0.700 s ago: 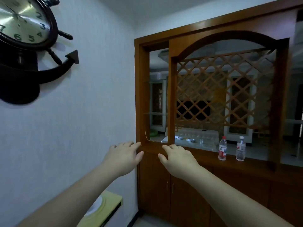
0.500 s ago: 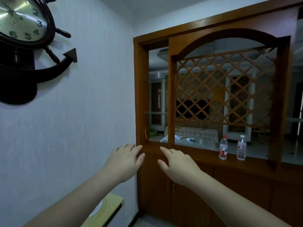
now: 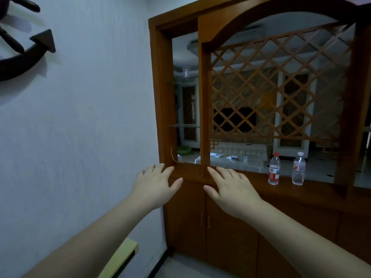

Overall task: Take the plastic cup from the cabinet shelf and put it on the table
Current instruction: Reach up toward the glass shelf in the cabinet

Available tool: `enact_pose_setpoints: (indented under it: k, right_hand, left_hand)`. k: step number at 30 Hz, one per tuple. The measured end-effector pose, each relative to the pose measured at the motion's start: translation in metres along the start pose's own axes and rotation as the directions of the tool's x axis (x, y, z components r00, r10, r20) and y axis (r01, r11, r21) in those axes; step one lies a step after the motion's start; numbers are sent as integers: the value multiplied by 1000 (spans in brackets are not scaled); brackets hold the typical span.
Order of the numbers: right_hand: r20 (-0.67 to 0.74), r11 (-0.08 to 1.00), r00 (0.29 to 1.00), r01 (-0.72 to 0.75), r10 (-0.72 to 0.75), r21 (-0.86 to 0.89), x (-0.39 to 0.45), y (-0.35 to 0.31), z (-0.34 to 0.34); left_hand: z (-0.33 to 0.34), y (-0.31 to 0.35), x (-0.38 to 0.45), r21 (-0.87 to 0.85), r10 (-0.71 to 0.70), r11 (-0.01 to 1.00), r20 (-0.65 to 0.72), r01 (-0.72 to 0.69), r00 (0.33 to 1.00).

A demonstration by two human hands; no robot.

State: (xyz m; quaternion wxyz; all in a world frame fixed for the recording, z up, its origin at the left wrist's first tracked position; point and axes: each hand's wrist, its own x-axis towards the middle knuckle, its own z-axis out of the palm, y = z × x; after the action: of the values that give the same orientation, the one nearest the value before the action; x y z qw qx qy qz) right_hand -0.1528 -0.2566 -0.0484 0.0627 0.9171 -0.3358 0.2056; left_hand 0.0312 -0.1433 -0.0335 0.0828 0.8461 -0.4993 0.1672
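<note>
A clear plastic cup [image 3: 186, 72] stands on the upper glass shelf [image 3: 181, 82] in the narrow left bay of the wooden cabinet [image 3: 230, 197]. My left hand [image 3: 155, 184] and my right hand [image 3: 230, 189] are stretched out, palms down, fingers apart, in front of the cabinet's counter ledge, far below the cup. Neither hand holds anything. A corner of the pale yellow table [image 3: 124, 255] shows at the lower left under my left forearm.
Two plastic water bottles [image 3: 274, 169] [image 3: 299, 168] stand on the ledge to the right. A wooden lattice panel [image 3: 277, 81] fills the arch. A lower glass shelf [image 3: 183, 126] sits under the cup's shelf. A dark anchor-shaped clock [image 3: 24, 43] hangs on the left wall.
The view has come closer to the cabinet and tilted down, so the clock face has left the frame. Both hands stay out in front, open, a little wider apart.
</note>
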Motion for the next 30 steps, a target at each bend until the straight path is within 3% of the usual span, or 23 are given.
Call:
enact_pose_setpoints:
  k: [5, 8, 12, 20, 30]
  right_hand:
    - [34, 1000, 999, -16, 16, -5, 49, 52, 19]
    - [95, 1000, 995, -3, 2, 14, 79, 76, 27]
    - [112, 999, 994, -1, -5, 49, 118, 92, 38]
    - [94, 990, 993, 54, -67, 132, 195, 68, 82]
    - [37, 991, 997, 56, -61, 123, 322, 15, 121]
  left_hand:
    - [13, 27, 58, -28, 102, 995, 72, -100, 992]
    - [24, 34, 85, 13, 79, 997, 129, -81, 989]
    - [40, 37, 117, 28, 38, 999, 97, -41, 995]
    - [76, 2, 181, 57, 39, 997, 53, -42, 998]
    - [117, -100, 287, -15, -19, 1000, -19, 19, 1000]
